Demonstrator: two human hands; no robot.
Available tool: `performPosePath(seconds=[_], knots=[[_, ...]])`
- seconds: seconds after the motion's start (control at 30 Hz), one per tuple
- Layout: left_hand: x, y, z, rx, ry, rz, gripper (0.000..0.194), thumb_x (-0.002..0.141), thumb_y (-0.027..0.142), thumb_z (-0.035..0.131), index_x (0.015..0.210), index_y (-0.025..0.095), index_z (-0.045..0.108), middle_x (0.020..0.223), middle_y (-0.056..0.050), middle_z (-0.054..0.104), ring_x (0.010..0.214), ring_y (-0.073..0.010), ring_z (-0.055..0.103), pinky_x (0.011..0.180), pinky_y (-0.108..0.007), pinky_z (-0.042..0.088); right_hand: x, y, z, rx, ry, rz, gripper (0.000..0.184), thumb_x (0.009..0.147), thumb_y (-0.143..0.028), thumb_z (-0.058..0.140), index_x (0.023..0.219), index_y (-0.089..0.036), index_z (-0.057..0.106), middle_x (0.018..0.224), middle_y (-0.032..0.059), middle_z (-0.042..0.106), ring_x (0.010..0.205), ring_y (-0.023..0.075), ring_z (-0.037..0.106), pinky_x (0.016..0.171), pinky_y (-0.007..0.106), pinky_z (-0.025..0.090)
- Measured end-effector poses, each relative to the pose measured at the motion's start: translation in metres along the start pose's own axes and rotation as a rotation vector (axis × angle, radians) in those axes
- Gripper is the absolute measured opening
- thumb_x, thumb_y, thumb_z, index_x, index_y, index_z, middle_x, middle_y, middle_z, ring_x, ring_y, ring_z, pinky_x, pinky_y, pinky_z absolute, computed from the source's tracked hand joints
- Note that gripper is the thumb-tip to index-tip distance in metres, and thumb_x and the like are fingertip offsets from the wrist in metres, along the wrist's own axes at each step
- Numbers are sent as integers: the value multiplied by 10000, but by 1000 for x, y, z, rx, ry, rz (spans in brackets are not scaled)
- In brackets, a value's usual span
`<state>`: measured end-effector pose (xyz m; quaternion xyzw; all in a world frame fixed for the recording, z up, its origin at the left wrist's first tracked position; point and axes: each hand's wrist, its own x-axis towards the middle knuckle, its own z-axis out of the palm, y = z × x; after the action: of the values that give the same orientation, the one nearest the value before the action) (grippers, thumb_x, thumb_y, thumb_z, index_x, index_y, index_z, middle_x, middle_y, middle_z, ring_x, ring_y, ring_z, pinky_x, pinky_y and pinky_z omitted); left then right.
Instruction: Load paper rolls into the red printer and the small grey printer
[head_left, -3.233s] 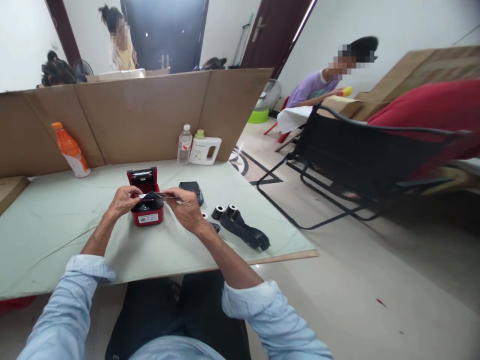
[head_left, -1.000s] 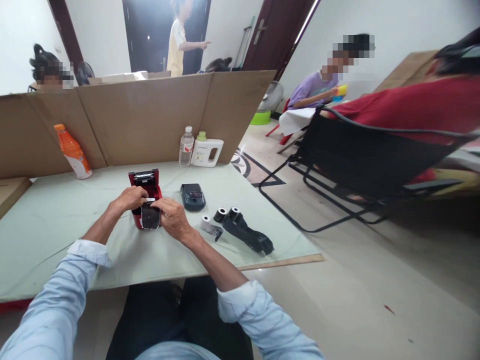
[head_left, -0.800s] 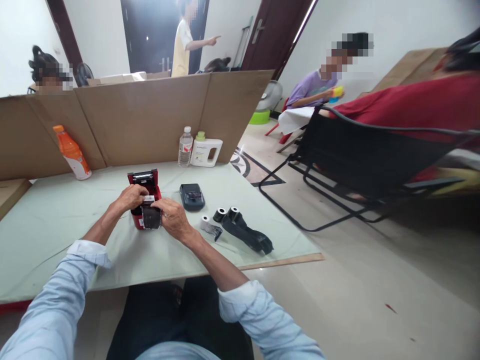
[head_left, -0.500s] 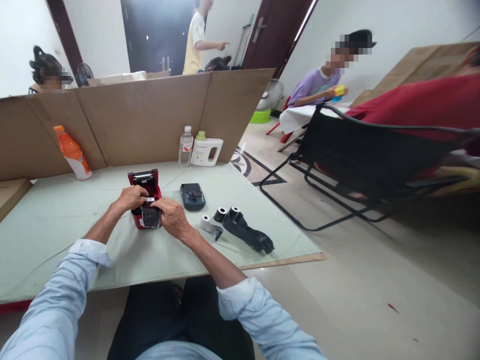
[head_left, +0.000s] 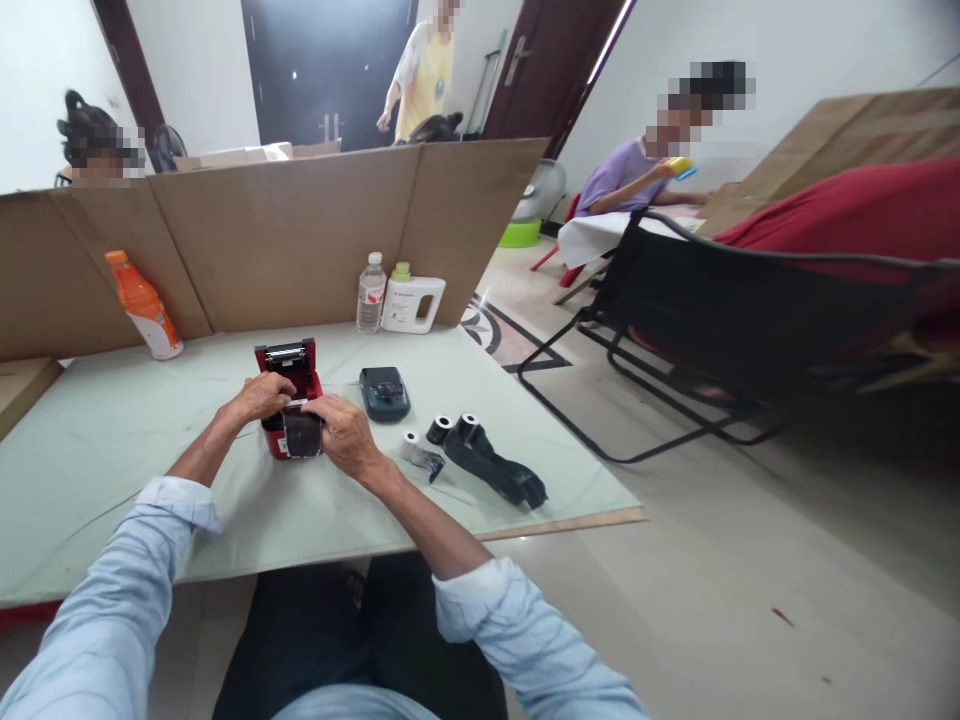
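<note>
A small red printer (head_left: 278, 446) with its lid (head_left: 286, 358) raised stands on the pale green table (head_left: 112, 440). Both my hands are curled over its open top. My left hand (head_left: 262, 396) grips the printer's left side. My right hand (head_left: 341, 431) pinches a dark strip (head_left: 302, 433) that hangs down over the printer's front. A bit of white paper shows between my fingertips.
A dark blue printer (head_left: 384, 392), a white paper roll (head_left: 409, 444) and black rolls with a trailing black strip (head_left: 487, 463) lie right of my hands. An orange bottle (head_left: 144, 305), a water bottle (head_left: 370, 293) and a white jug (head_left: 411, 299) stand by the cardboard screen (head_left: 285, 230). A black chair (head_left: 720, 320) and other people are nearby.
My hands came down from holding the strip stretched above the printer to resting on its top, with the dark strip hanging over the front. Over the last second they barely move.
</note>
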<state>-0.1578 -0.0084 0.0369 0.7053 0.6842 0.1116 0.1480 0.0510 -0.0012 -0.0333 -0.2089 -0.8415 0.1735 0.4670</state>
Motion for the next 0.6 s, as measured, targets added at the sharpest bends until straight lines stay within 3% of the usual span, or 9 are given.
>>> performPosePath(seconds=[0.1,0.27,0.43,0.6], knots=[[-7,-6,-5,-145,-51,45,334,758,242,585,991,221,824,921,-32,798,896,-233,698,855,-328,547,7,4,-4,109,39,77,404,812,-23,539,1038,-235,798,1025,51,811,949,222,737,888,341,584],[-22,-16,-12,-309,-118,116,402,739,264,575,1054,185,812,917,-39,774,868,-236,680,795,-326,560,33,12,-11,293,89,249,315,886,-145,522,1026,-207,797,898,18,801,781,183,716,738,273,553],[-17,-18,-7,-307,-106,87,257,784,389,661,858,164,761,797,-31,724,774,-213,640,699,-292,527,54,13,-9,279,60,242,311,872,-129,525,996,-213,797,850,2,783,735,172,689,715,263,525],[2,-22,-1,-193,-1,152,250,759,421,724,785,173,731,797,-36,735,805,-226,661,748,-297,538,63,9,-8,203,24,207,305,895,-107,571,1031,-249,805,888,-4,799,797,173,722,749,247,533]])
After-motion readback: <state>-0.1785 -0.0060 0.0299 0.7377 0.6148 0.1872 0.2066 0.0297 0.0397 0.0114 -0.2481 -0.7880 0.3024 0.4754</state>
